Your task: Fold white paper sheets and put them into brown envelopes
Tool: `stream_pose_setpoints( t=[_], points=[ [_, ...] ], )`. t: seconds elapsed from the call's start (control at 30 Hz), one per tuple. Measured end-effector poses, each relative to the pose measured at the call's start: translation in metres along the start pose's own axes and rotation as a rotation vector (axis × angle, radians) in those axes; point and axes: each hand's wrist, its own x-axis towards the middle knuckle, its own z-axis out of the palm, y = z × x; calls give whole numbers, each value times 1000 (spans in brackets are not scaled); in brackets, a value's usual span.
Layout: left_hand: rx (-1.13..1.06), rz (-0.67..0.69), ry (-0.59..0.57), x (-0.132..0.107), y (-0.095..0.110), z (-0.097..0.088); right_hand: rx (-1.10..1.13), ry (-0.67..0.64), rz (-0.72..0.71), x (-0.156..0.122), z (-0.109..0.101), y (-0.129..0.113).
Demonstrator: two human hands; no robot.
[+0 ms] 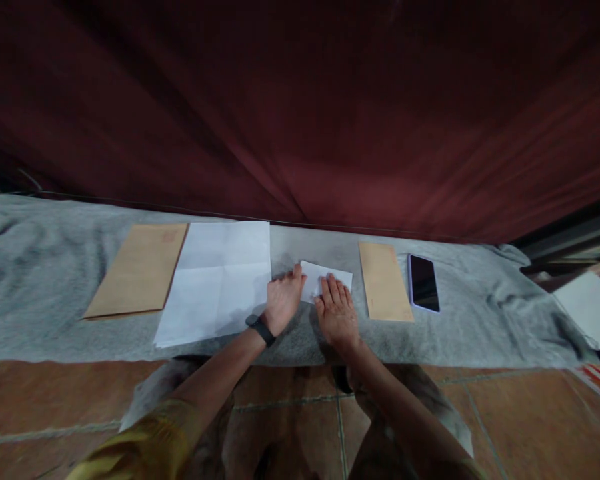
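Lying beneath the right fingers (333, 289) is folded paper (313, 279).

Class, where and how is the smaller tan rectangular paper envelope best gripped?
Probably pinch the smaller tan rectangular paper envelope by its near short edge, coming from the person's side: it lies flat on grey cloth, with the black-screened, lilac-edged phone close on its right.

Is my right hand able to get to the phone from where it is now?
Probably yes: your right hand lies flat on the folded white paper. Only the narrow brown envelope lies between it and the phone, and nothing covers the phone.
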Motion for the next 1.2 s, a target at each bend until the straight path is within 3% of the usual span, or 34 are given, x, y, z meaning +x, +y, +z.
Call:
stream_pose_setpoints(
  t=[0.23, 0.37, 0.57, 0.73, 0.9, 1.2],
  points=[
    [114, 243, 156, -27, 6, -3, 2, 24, -8, 0, 4, 0],
    [94, 356, 275, -45, 4, 8, 6, 9, -4, 0, 3, 0],
    [-102, 460, 229, -62, 3, 33, -56, -43, -43, -1, -1, 2],
    [-78, 475, 230, -68, 1, 44, -78, -25, -57, -1, 2, 4],
    [-12, 488, 192, -67, -3, 44, -80, 37, -91, -3, 5, 8],
    [87, 311, 119, -75, 6, 42, -98, 123, -53, -8, 10, 21]
  ],
)
